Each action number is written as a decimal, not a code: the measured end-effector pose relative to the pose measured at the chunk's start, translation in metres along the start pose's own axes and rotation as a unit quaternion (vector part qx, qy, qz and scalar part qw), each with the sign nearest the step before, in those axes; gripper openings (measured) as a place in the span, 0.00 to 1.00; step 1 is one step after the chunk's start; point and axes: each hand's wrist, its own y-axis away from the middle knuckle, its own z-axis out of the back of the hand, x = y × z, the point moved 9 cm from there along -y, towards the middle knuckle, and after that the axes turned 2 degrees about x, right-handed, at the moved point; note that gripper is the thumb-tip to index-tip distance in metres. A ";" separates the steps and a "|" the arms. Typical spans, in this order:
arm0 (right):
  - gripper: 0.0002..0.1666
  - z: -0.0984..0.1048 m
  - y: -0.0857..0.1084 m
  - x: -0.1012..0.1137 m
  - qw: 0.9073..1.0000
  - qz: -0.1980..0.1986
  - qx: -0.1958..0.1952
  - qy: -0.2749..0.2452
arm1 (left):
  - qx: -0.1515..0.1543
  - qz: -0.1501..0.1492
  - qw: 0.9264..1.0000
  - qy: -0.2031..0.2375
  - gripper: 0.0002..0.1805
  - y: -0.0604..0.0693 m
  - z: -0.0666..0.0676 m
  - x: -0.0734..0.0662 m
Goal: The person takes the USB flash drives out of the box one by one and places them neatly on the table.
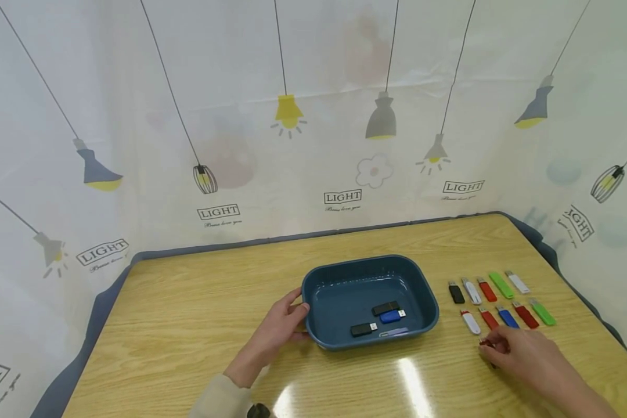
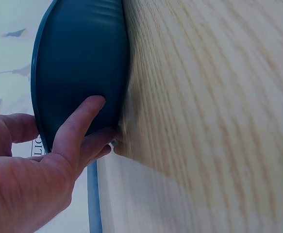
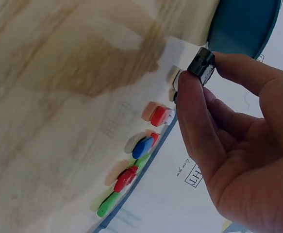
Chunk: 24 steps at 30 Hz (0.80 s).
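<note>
My left hand holds the left side of a dark blue plastic tray, thumb at the rim and fingers against the outer wall. Inside the tray lie two black USB sticks, a blue one and a flat purplish one. Right of the tray, my right hand pinches a dark USB stick between thumb and fingers, low over the table in front of two rows of sticks. The fingers partly cover it in the head view.
The back row has black, white, red, green and white sticks. The front row has white-and-red, red, blue, dark red and green ones. A printed curtain surrounds the wooden table.
</note>
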 end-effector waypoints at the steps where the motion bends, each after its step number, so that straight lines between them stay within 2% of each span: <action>1: 0.13 -0.001 0.000 0.000 1.000 -0.001 0.000 0.003 | 0.001 -0.001 1.000 -0.001 0.33 0.000 0.000 -0.001; 16: 0.13 -0.008 -0.004 -0.007 1.000 -0.017 0.005 0.020 | 0.004 -0.006 1.000 -0.003 0.32 -0.001 0.000 -0.002; 24: 0.13 -0.011 -0.003 -0.008 1.000 -0.013 0.010 0.024 | 0.003 -0.002 1.000 -0.008 0.32 0.000 0.000 -0.001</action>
